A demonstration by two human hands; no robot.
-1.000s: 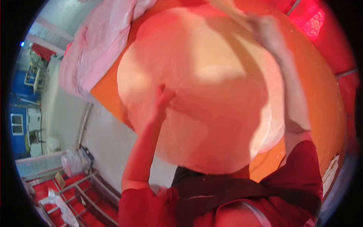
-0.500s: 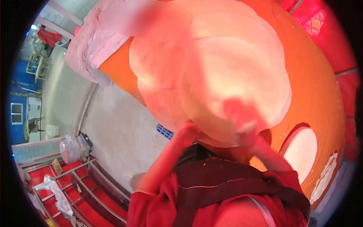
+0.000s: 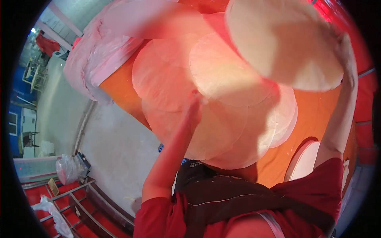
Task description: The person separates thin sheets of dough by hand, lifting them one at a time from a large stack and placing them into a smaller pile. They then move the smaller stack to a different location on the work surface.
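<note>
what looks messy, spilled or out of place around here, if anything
The pinkish sheeting looks bunched and slumps over the edge of the orange surface. The round sheets overlap unevenly. I see no clear spill or tear.

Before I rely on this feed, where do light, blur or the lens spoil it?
Head view: a red cast tints much of the scene, and a bright patch and dark shadows mottle the overlapping round sheets. Head view: the pinkish shape at the top is too blurred to identify; the right hand looks soft. Head view: wide-lens curvature bends the edges, with black corners.
</note>
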